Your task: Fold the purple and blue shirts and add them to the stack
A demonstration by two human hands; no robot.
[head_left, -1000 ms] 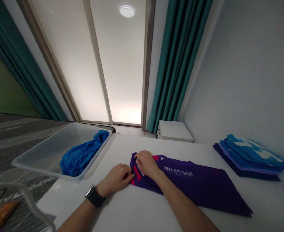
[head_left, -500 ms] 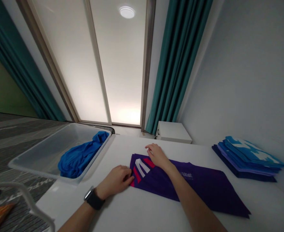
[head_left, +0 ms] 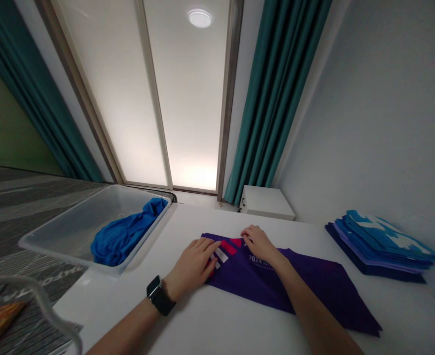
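Observation:
A purple shirt [head_left: 306, 286] with white "2024" lettering and red and white marks lies partly folded on the white table [head_left: 217, 325]. My left hand [head_left: 193, 261], a dark watch on its wrist, lies flat with fingers stretched over the shirt's left end. My right hand [head_left: 258, 241] rests on the shirt's far edge near the red patch, fingers bent down onto the cloth.
A clear plastic bin [head_left: 65, 231] at the left holds a crumpled blue garment [head_left: 123, 239]. A stack of folded blue shirts [head_left: 380, 244] sits at the right by the wall. A small white cabinet [head_left: 267, 202], teal curtains [head_left: 272, 98] and a window stand behind.
My left hand has slid right, from beside the shirt's left end onto it. My right hand moved right along the far edge. More of the shirt's lettering shows now.

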